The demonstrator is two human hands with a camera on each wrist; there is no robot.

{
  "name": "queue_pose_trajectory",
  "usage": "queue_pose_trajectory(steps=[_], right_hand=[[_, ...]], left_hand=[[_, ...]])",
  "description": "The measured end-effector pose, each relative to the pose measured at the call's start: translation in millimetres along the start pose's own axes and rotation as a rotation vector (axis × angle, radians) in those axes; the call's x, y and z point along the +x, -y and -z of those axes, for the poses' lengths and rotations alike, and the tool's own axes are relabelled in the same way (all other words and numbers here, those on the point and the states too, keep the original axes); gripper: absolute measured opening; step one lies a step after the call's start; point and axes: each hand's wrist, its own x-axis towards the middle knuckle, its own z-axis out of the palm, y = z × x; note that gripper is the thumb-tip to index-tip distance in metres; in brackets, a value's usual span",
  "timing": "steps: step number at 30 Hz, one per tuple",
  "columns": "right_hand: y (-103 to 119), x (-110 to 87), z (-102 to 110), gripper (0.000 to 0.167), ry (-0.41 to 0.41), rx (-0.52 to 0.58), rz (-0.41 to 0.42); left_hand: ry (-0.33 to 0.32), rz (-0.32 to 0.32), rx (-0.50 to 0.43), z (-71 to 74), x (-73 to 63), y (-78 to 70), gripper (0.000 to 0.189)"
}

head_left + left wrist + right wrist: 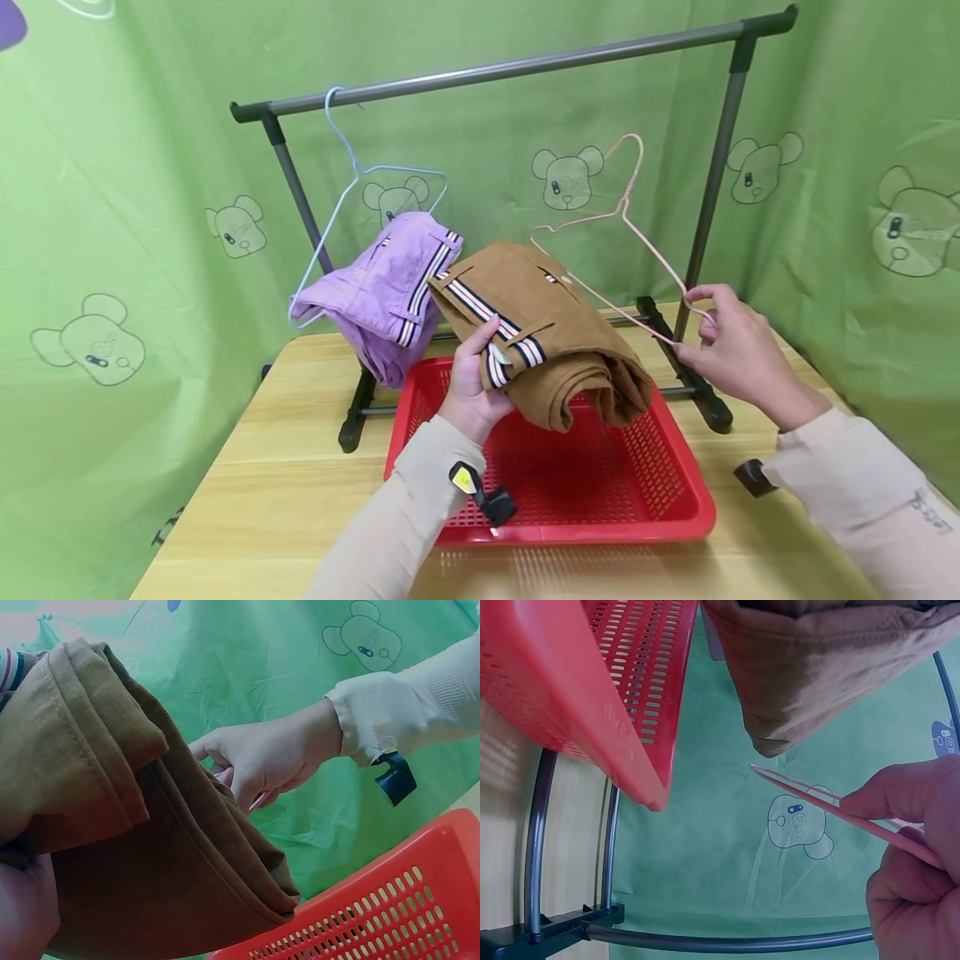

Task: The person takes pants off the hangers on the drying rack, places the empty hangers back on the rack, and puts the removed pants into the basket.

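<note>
While the left hand holds up a pair of folded brown trousers, the right hand pinches a pink hanger between thumb and fingers at its right-hand corner. The left thumb lies on top of the striped waistband, pressing it against the hand beneath; the left fingers are mostly hidden by the cloth. The brown trousers are in the air over the back part of a red basket, with their rolled legs hanging beneath the waistband. The pink hanger tilts just beside them, its hook below the rail and apart from it. Its lower left end passes out of sight at the trousers, so I cannot tell whether wire and cloth touch there.

The red basket sits near the middle of the wooden desk, its long front rim facing the person. Behind it stands a dark metal rack, one foot towards the desk's back left corner and the other towards the back right corner. A blue hanger hooks over the rail near its left end and carries purple trousers with a striped waistband. A green curtain printed with bear heads surrounds the desk.
</note>
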Motion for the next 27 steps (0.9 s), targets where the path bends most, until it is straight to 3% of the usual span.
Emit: queue_pose_trajectory(steps=[11, 27], right_hand=[[2, -0.2, 2, 0.057, -0.013, -0.002, -0.001], [2, 2.4, 5, 0.046, -0.037, -0.013, -0.004]], left_hand=[[-0.014, 0.012, 0.008, 4.3, -4.5, -2.8, 0.021], [-0.058, 0.078, 0.055, 11.2, -9.8, -4.6, 0.018]])
